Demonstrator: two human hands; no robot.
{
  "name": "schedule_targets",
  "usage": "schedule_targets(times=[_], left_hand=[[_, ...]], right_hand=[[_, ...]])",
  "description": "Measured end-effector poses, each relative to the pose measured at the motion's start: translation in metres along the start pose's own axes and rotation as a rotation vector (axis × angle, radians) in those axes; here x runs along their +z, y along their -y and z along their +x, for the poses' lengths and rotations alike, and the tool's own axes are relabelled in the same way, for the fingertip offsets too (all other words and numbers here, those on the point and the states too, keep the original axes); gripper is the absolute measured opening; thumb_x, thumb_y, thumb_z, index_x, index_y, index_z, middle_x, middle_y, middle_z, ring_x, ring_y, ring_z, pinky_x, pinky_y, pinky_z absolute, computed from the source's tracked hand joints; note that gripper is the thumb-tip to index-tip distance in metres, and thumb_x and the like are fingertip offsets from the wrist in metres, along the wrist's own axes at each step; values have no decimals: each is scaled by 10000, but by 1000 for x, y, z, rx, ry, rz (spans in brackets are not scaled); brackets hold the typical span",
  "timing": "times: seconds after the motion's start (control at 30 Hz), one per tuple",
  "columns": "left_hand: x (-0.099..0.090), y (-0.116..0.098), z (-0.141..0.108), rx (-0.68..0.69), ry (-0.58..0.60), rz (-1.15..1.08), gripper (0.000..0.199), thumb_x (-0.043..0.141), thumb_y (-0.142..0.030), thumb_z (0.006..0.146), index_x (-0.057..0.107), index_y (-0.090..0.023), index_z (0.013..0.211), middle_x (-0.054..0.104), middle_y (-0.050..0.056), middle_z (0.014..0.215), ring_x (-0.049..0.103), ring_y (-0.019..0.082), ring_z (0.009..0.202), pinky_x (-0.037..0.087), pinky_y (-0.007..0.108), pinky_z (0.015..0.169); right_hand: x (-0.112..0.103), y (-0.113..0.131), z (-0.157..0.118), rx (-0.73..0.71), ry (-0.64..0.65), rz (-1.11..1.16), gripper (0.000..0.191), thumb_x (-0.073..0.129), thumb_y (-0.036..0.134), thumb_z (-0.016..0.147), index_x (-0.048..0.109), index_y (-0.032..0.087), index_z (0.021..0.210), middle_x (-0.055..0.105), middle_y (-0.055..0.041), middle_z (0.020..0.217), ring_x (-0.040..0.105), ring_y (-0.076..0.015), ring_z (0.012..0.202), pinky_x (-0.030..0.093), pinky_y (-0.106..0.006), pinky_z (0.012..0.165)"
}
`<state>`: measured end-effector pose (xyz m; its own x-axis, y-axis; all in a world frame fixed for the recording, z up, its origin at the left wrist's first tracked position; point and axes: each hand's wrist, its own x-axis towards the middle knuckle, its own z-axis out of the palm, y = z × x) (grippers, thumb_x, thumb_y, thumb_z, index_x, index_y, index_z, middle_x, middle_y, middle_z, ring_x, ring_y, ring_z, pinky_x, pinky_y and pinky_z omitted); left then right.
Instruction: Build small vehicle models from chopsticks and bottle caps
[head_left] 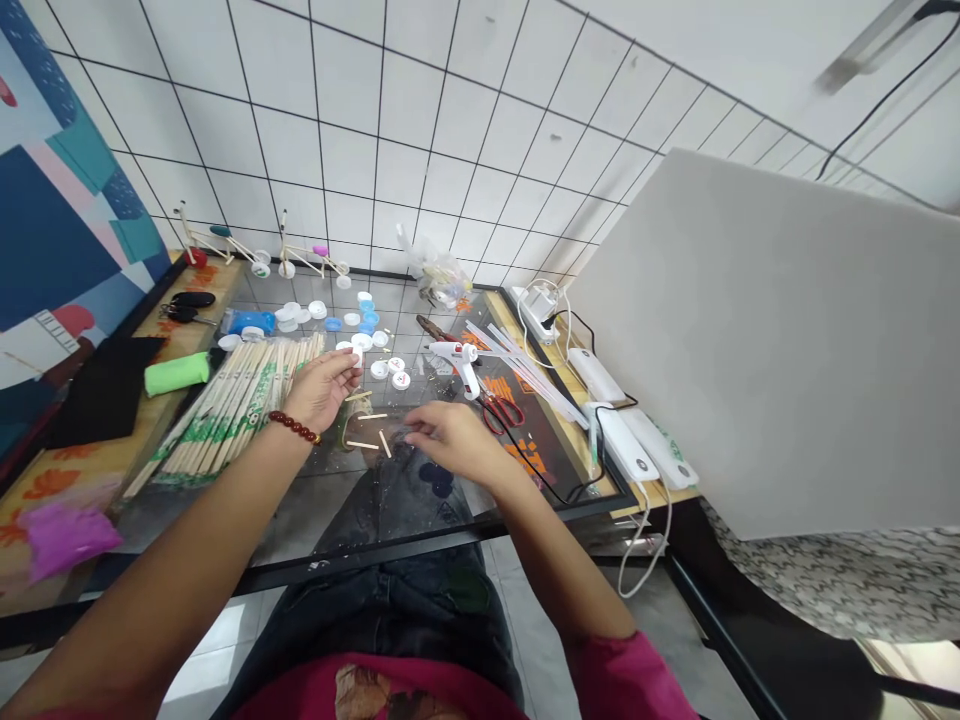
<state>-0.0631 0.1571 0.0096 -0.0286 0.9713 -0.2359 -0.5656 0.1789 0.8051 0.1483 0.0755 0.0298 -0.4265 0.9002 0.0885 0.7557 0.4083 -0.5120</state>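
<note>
My left hand (321, 390), with a beaded bracelet on its wrist, is closed on a white bottle cap (357, 356) at its fingertips. Several white and blue caps (364, 318) lie just beyond it on the glass tabletop (300, 510). My right hand (450, 437) hovers over the glass, its thumb and fingers close together; whether anything is between them is too small to tell. Short wooden sticks (363, 445) lie between the two hands. A white glue gun (459, 362) rests past my right hand.
Bundled chopsticks (232, 410) and a green roll (177, 374) are at left. Red-handled scissors (502, 412), glue sticks (536, 375) and power strips (619, 440) are at right. Two small stick models (311, 255) stand at the back, near a plastic bag (442, 280).
</note>
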Motion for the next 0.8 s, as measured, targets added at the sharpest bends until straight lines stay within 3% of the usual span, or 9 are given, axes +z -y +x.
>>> schedule_targets(times=[0.1, 0.27, 0.4, 0.57, 0.7, 0.8], left_hand=[[1, -1, -1, 6, 12, -15, 186, 768, -92, 626, 675, -97, 787, 673, 43, 713, 623, 119, 649, 476, 226, 613], [3, -6, -3, -22, 46, -31, 145, 741, -123, 677, 673, -107, 804, 693, 60, 741, 634, 133, 662, 490, 245, 627], [2, -6, -3, -45, 52, -38, 85, 717, -136, 717, 668, -108, 780, 690, 65, 744, 637, 137, 664, 490, 250, 625], [1, -5, -3, -143, 87, -75, 39, 646, -127, 752, 667, -104, 775, 683, 71, 728, 627, 152, 647, 502, 275, 616], [2, -7, -4, -167, 101, -87, 66, 605, -131, 786, 666, -105, 785, 685, 75, 741, 619, 156, 644, 510, 285, 618], [2, -8, -3, -156, 87, -81, 57, 611, -125, 785, 665, -107, 789, 683, 75, 743, 616, 153, 649, 504, 279, 614]], right_hand=[[16, 14, 32, -107, 57, -38, 178, 625, 143, 905, 737, 197, 1033, 745, -42, 973, 679, -168, 901, 479, -258, 814], [31, 6, 61, -9, 19, -234, 235, 581, 201, 946, 728, 190, 1129, 708, -91, 1051, 661, -214, 964, 472, -290, 808], [42, 0, 59, -71, 66, -276, 213, 555, 255, 977, 751, 206, 1044, 694, -74, 998, 653, -213, 952, 464, -286, 802], [46, 3, 55, -65, -11, -396, 208, 511, 181, 965, 698, 145, 1048, 693, -128, 1065, 629, -258, 1000, 452, -336, 841], [43, -1, 54, 4, -72, -295, 204, 476, 199, 999, 651, 166, 1098, 706, -101, 1058, 634, -229, 952, 448, -323, 830], [43, -4, 52, -66, -25, -260, 181, 502, 195, 996, 666, 183, 1072, 711, -75, 1024, 628, -215, 964, 436, -313, 848]])
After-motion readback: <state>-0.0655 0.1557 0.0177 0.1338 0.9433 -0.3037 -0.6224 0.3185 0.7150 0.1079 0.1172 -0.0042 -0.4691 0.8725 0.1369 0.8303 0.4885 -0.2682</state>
